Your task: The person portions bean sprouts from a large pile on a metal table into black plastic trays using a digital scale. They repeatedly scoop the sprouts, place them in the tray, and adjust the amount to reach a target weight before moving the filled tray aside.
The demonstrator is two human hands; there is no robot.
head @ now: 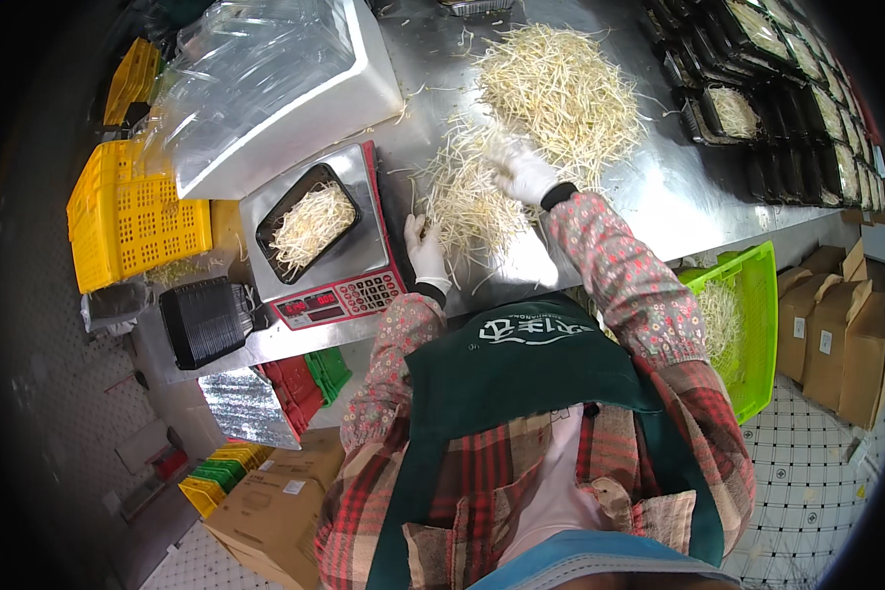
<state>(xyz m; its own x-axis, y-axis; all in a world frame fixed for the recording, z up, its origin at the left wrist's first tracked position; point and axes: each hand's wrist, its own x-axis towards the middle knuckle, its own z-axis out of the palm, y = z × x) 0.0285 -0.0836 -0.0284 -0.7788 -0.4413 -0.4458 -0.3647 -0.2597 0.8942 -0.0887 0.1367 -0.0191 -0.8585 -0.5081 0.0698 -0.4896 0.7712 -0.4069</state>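
Two adjoining heaps of bean sprouts lie on the metal table, a large heap (560,96) farther off and a smaller one (472,210) nearer me. My right hand (522,171), in a white glove, reaches in where the heaps meet; its fingertips are blurred among sprouts, so its grasp is unclear. My gloved left hand (425,249) rests at the near heap's left edge, fingers slightly curled, with no sprouts plainly held. Left of it, a black plastic tray (267,221) bearing sprouts sits on the steel pan of a red digital scale (339,296).
A white foam box (287,125) with clear plastic lids stands beyond the scale. Stacked black trays (205,321) and a yellow crate (136,221) are at left. Filled packs (734,112) are piled far right; a green crate (761,324) of sprouts is below the table edge.
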